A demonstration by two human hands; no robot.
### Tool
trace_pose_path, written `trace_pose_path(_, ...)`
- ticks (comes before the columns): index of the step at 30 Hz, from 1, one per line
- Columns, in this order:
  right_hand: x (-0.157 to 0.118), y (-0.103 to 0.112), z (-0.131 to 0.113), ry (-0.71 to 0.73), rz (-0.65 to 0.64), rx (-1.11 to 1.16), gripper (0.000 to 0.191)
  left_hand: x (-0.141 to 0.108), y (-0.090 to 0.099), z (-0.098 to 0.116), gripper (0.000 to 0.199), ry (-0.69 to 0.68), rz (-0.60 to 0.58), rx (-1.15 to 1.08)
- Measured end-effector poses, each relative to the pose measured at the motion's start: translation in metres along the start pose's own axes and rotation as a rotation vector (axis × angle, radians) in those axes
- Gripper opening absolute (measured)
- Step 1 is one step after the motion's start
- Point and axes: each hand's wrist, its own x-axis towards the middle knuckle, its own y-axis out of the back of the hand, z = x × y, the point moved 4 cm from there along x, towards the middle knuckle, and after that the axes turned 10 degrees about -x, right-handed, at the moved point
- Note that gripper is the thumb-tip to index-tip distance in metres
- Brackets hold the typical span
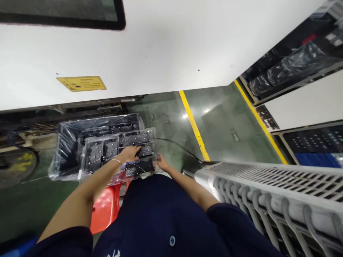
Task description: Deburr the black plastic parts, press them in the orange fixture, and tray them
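A clear plastic tray (154,137) holding several black rectangular molded parts lies tilted over the top of a grey bin (68,146) lined with clear plastic film. My left hand (129,154), with a white band at the wrist, reaches over the tray. Its fingers are stretched out and rest on a black part (145,151) in the middle of the right side. At the tray's right edge, my right hand (162,162) grips the rim; its fingertips are partly hidden. Another black part (140,167) sits in the tray's near right pocket, close to my body.
A red plastic stool (103,208) stands below the bin. Ahead rises a white machine panel (160,53) with a yellow label (81,83). A white slatted rack (249,178) is close on my right. A black cable (182,145) crosses the green floor, and shelving (305,103) stands farther right.
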Motion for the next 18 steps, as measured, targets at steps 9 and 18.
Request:
trace_pose_path(9, -0.002, 0.003, -0.005, -0.058, 0.115, 0.055, 0.066, -0.016, 0.037, 0.002, 0.041, 0.283, -0.216, -0.512)
trace_pose_path(18, -0.008, 0.0, -0.004, -0.083, 0.148, 0.027, 0.065, -0.033, 0.007, 0.037, 0.048, 0.242, -0.47, -1.019)
